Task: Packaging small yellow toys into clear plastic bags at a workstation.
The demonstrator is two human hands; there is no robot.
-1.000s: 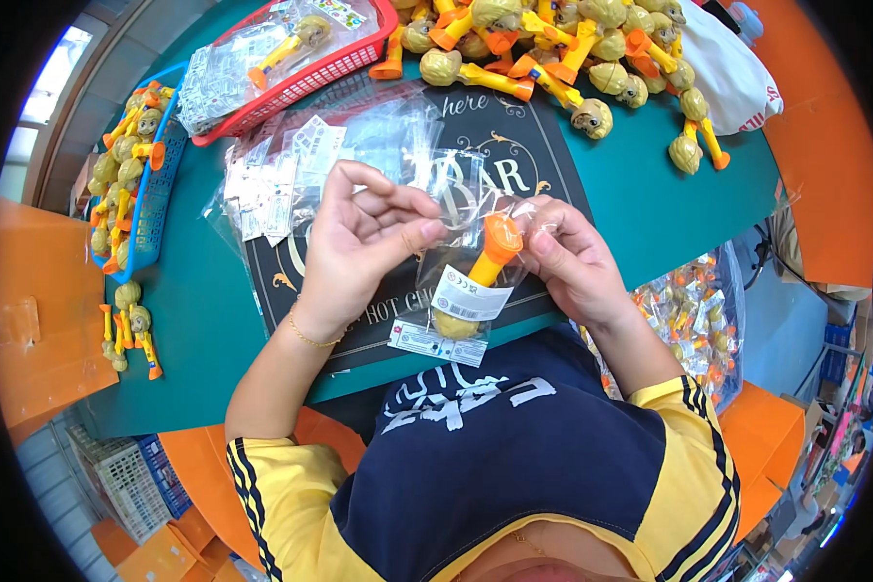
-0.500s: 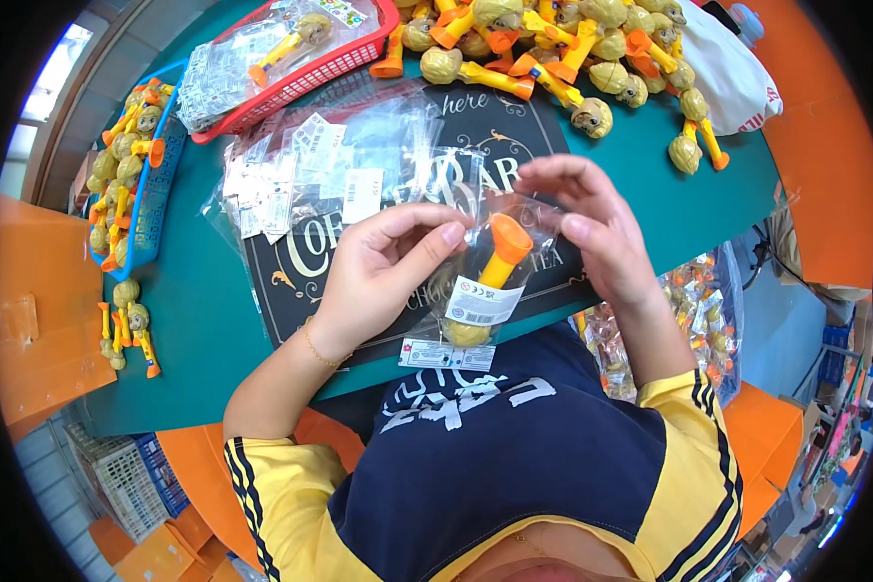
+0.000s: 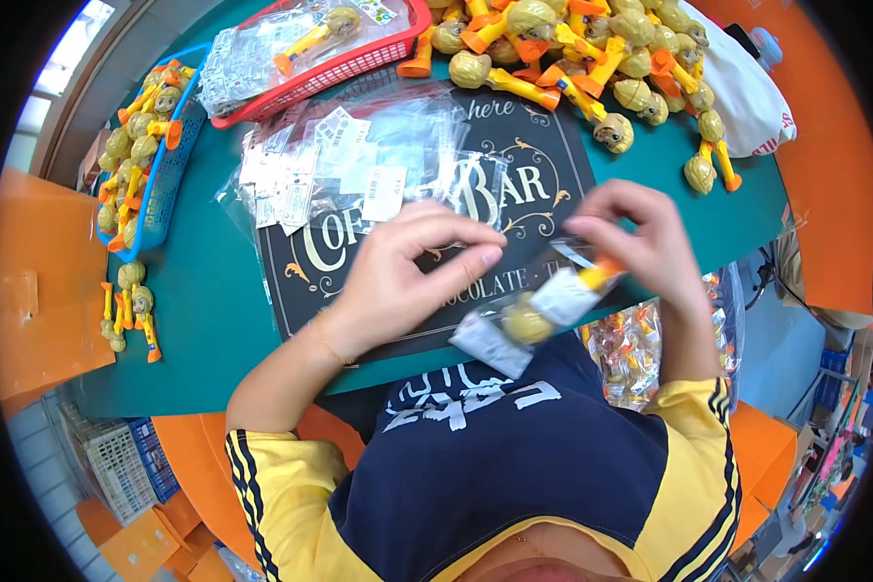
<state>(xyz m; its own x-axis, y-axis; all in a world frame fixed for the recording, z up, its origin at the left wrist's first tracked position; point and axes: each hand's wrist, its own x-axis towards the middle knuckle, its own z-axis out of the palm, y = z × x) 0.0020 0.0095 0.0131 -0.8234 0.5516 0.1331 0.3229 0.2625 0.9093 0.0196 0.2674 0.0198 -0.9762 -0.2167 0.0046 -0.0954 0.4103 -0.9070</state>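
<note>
My right hand [image 3: 642, 242] grips a clear plastic bag [image 3: 529, 315] that holds a toy with an orange stem and a round olive-yellow head, with a white label on the bag. The bag is tilted, its head end low toward my chest. My left hand [image 3: 407, 272] hovers just to the left of it with fingers apart and holds nothing. Under both hands lies a black printed mat [image 3: 378, 233] on the teal table [image 3: 204, 320].
A pile of clear bags with white labels [image 3: 349, 165] lies on the mat's far left. Loose orange-and-yellow toys [image 3: 592, 58] heap at the far edge. A red basket [image 3: 320, 48] and a blue basket [image 3: 145, 145] hold more toys. A bag of packed toys [image 3: 640, 339] sits at my right.
My left hand has let go of the bagged toy and drawn left. My right hand has swung the bag from upright to a slant, lower and to the right.
</note>
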